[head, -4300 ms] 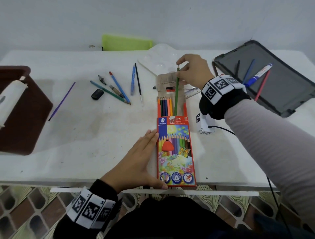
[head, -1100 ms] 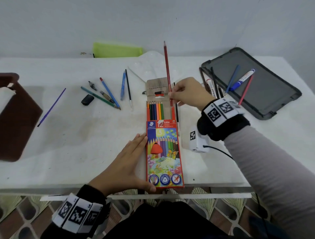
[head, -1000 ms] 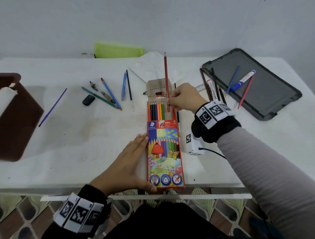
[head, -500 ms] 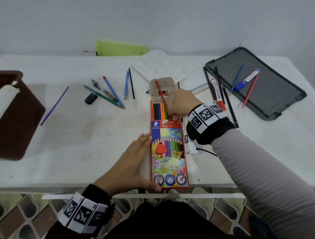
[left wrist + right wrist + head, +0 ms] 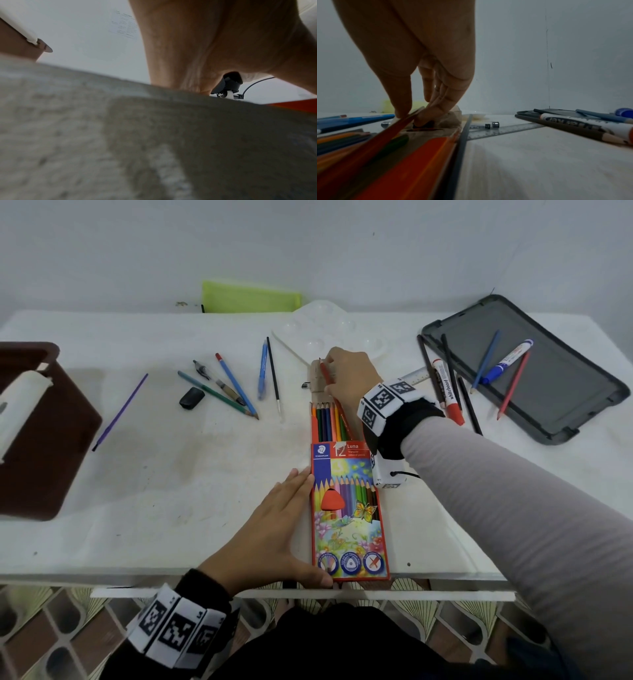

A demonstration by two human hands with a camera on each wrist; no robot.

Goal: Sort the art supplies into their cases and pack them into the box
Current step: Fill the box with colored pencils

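**Red pencil going into the case**

Your right hand [image 5: 346, 378], just above the frame's centre, has brought the red pencil [image 5: 328, 376] down from upright a second ago to a shallow slant; its lower end now lies in the open mouth of the pencil case [image 5: 347, 508], beside the pencils already seated. Your fingers [image 5: 402, 106] are clamped on its upper end, over the case's open flap. Your left hand [image 5: 274, 529] stays flat on the counter [image 5: 171, 474], fingers straight against the case's left edge, bracing it. One more pencil is nearly sorted, I judge. More loose pencils and pens lie at upper left, others on the dark tray [image 5: 548, 392] at upper right.
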